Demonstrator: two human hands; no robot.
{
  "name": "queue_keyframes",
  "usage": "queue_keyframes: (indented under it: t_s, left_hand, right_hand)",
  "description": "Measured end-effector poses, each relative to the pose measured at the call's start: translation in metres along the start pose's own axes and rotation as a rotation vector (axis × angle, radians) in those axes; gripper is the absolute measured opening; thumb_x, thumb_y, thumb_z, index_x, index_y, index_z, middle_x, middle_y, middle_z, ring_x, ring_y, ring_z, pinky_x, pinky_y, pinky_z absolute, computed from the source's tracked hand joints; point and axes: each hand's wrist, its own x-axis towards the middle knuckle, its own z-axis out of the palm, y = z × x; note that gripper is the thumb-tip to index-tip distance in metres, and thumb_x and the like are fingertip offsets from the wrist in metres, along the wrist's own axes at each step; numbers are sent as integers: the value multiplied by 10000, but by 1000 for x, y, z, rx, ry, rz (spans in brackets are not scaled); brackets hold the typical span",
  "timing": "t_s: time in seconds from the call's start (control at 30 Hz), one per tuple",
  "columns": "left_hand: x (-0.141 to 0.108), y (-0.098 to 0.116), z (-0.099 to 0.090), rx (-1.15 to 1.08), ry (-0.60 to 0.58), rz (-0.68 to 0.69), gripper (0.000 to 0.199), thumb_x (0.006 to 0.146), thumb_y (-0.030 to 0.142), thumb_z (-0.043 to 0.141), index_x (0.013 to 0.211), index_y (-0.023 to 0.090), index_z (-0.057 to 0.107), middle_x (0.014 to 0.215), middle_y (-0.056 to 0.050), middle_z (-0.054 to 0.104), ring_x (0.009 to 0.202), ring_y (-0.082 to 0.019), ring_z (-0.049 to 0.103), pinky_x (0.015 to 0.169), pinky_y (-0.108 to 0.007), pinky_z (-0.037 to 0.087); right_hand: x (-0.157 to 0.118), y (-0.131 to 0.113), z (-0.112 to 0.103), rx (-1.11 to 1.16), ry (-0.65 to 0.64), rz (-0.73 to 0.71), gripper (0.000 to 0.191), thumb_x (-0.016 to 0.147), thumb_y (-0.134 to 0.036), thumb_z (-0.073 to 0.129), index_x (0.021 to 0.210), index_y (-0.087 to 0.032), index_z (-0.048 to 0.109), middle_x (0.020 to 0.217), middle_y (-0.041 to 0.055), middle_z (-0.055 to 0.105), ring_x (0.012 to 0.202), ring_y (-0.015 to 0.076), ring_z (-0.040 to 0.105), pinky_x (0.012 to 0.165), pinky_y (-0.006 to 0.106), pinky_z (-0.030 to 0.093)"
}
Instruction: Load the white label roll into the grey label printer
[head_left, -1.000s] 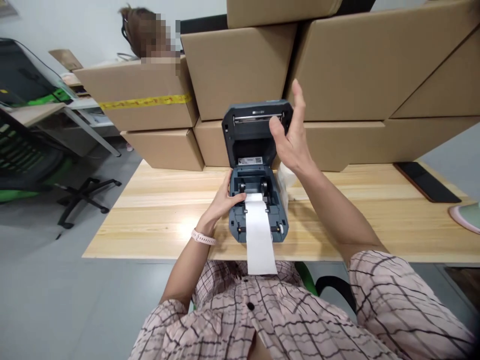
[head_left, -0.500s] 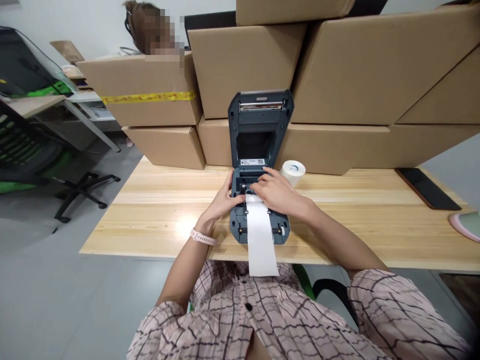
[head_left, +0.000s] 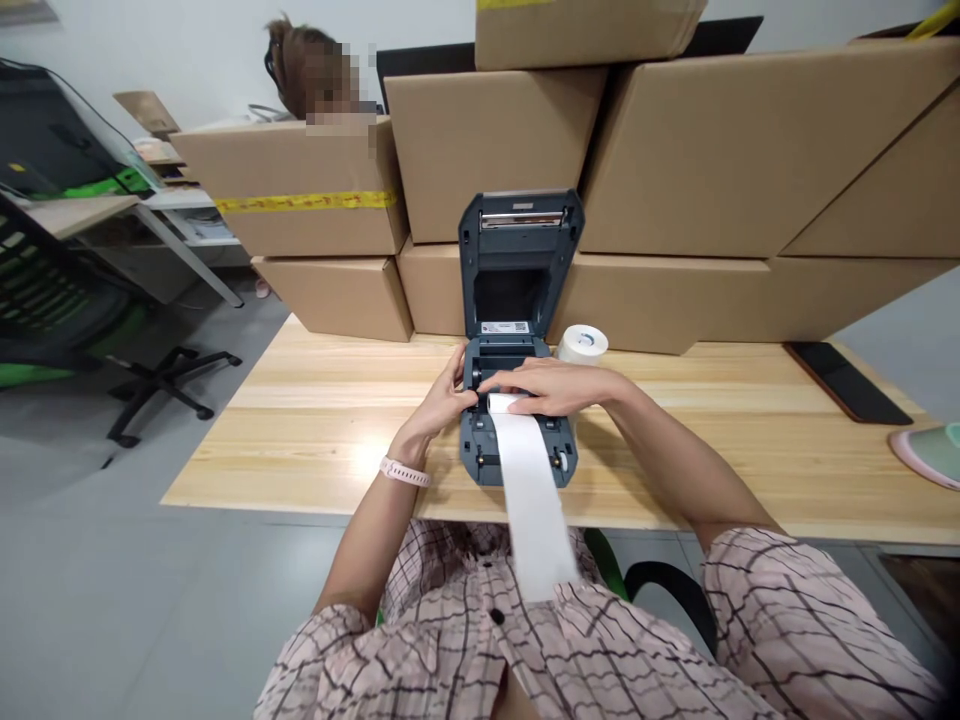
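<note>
A dark grey label printer (head_left: pixel 472 450) stands on the wooden table with its lid (head_left: pixel 520 245) tipped up and back. My left hand (head_left: pixel 441 408) grips the printer's left side, fingers behind the outer wall and thumb over the inner edge. Inside the printer, my right hand (head_left: pixel 559 385) holds a small roll of white label paper (head_left: pixel 498 403), thumb in front and fingers across the top. From the roll a white paper strip (head_left: pixel 531 490) runs over the front of the printer and hangs past the table edge toward my shirt. The roll's right end is hidden by my hand.
A larger white roll (head_left: pixel 583 345) stands behind the printer on the right. Cardboard boxes (head_left: pixel 690 160) are stacked along the table's back. A dark phone-like slab (head_left: pixel 847 382) lies at the right. Behind the boxes at left, a person (head_left: pixel 300 70) is partly visible.
My right hand has turned flatter across the roll, and the roll looks lifted slightly. The paper strip hangs lower and farther right. My left thumb has shifted left, away from the roll.
</note>
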Motion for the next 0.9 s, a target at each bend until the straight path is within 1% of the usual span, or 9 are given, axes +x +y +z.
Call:
queue_keyframes:
  t_s: [0.07, 0.17, 0.27, 0.33, 0.43, 0.53, 0.67, 0.8, 0.9]
  left_hand:
    - [-1, 2, 1, -5, -2, 8, 1100, 645, 193, 676, 1653, 198, 236, 1652, -141, 418, 1472, -331, 468, 1209, -448, 405]
    - [-3, 5, 2, -10, 2, -2, 1081, 664, 180, 654, 1657, 221, 228, 1671, -122, 393, 1491, -326, 450, 1226, -463, 391]
    - [-5, 8, 4, 6, 1, 12, 1042, 683, 154, 634, 1650, 234, 256, 1668, -104, 401, 1500, -309, 441, 1244, -457, 371]
    - [-6, 11, 6, 21, 1, 22, 1015, 685, 137, 622, 1639, 236, 289, 1652, -94, 429, 1502, -295, 437, 1257, -447, 352]
    - [-6, 15, 9, 26, 17, 27, 977, 685, 141, 617, 1618, 218, 339, 1614, -105, 478, 1483, -299, 460, 1256, -454, 353]
    - [-6, 15, 10, 32, 23, 37, 971, 677, 150, 618, 1610, 211, 357, 1601, -108, 493, 1487, -311, 455, 1255, -464, 355]
    - [-6, 11, 8, 30, 25, 33, 988, 697, 166, 631, 1631, 214, 315, 1651, -104, 427, 1523, -311, 406, 1263, -450, 341]
    - [-7, 9, 7, 25, 33, 17, 993, 708, 176, 647, 1638, 223, 301, 1645, -109, 437, 1496, -311, 445, 1235, -452, 385]
    - [-7, 9, 8, 34, 48, 8, 976, 714, 171, 649, 1631, 228, 320, 1636, -106, 454, 1492, -309, 451, 1232, -452, 389]
  right_hand:
    - [-7, 5, -4, 162, 1, -77, 493, 1009, -368, 535, 1484, -235, 536, 1318, 103, 714, 1146, 256, 678, 968, 396, 501]
    - [-35, 14, -8, 444, 51, -167, 544, 969, -422, 632, 1473, -233, 546, 1252, 83, 727, 1079, 213, 694, 910, 351, 539]
    - [-83, 30, -4, 657, 255, -187, 510, 880, -451, 758, 1347, -280, 643, 1123, 48, 751, 1022, 214, 703, 880, 372, 559]
    - [-117, 44, 5, 703, 397, -82, 390, 840, -449, 802, 1192, -302, 722, 1088, 47, 753, 1039, 235, 699, 895, 405, 565]
    - [-154, 67, 21, 660, 480, 233, 352, 799, -470, 834, 1095, -296, 759, 1164, 77, 744, 1111, 278, 684, 951, 442, 559]
    - [-162, 86, 40, 679, 508, 448, 490, 733, -545, 864, 1117, -261, 751, 1178, 105, 748, 1073, 304, 700, 943, 455, 568]
    - [-150, 97, 61, 825, 566, 513, 592, 724, -593, 850, 1164, -225, 707, 1175, 125, 749, 1018, 293, 715, 883, 446, 591]
    - [-154, 96, 68, 936, 565, 498, 658, 777, -512, 843, 1359, -310, 610, 1484, 124, 615, 1293, 326, 633, 983, 471, 581]
    - [-163, 99, 65, 956, 647, 432, 645, 811, -435, 834, 1396, -367, 573, 1567, 82, 547, 1469, 306, 492, 1140, 507, 491]
